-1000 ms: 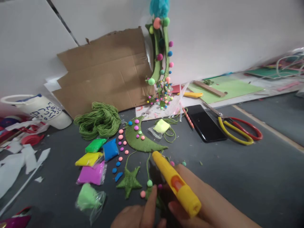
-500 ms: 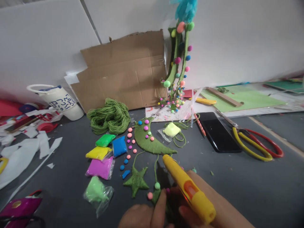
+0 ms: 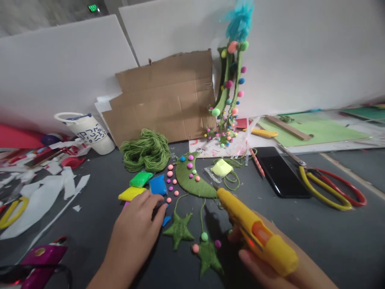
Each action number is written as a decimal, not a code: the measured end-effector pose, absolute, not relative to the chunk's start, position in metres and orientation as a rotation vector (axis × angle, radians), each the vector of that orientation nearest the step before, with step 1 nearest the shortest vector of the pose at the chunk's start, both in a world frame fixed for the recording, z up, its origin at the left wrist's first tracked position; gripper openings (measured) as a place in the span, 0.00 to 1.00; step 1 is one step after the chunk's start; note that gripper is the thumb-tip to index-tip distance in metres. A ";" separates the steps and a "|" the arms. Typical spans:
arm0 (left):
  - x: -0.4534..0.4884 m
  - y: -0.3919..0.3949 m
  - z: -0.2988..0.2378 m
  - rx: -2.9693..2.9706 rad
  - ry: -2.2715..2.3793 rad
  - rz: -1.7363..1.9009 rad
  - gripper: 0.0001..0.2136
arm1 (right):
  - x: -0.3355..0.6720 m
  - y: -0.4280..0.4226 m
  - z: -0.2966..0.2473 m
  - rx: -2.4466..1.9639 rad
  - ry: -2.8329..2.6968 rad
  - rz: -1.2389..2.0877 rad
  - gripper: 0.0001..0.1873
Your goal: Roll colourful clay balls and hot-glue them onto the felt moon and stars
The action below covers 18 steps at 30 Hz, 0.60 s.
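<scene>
Glue gun [image 3: 240, 208]: bright yellow. Crescent [image 3: 188, 184]: moss green, dotted blue, magenta, coral, mint. Stars [image 3: 178, 230]: matching green. Yarn [image 3: 146, 153]: green. Cup [image 3: 104, 147]: white, patterned dark blue. Scissor handles [image 3: 345, 207]: one red, one yellow. Tabletop [image 3: 355, 245]: dark grey. Tuft [image 3: 240, 27]: turquoise.

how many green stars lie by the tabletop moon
2: a plain star below the crescent moon, and a star with three balls farther right, nearer the camera. The right hand and glue gun may hide more.
</scene>
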<state>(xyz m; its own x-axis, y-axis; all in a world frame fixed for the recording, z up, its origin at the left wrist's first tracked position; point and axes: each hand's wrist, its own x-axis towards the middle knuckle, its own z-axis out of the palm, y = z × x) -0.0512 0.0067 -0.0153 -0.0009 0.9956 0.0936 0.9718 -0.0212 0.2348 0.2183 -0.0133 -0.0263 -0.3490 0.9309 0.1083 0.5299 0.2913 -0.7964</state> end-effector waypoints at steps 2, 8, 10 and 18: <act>-0.050 0.014 -0.017 2.140 2.139 0.274 0.10 | 0.217 -0.013 -0.025 -1.286 -1.988 0.895 0.03; -0.046 0.016 -0.028 2.232 2.131 0.134 0.10 | 0.216 -0.016 -0.023 -1.328 -1.961 0.929 0.03; -0.046 0.015 -0.029 2.252 2.107 0.114 0.10 | 0.214 -0.016 -0.021 -1.372 -1.945 0.959 0.03; -0.040 0.009 -0.016 1.924 1.999 0.670 0.05 | 0.212 -0.015 -0.009 -1.385 -1.739 1.197 0.07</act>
<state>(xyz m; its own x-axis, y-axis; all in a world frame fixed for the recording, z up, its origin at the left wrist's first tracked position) -0.0401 0.0092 -0.0161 -0.0693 0.9913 0.1116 0.8582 0.0022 0.5133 0.2118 -0.0150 -0.0094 -0.2698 0.9601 -0.0743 0.4122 0.0454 -0.9100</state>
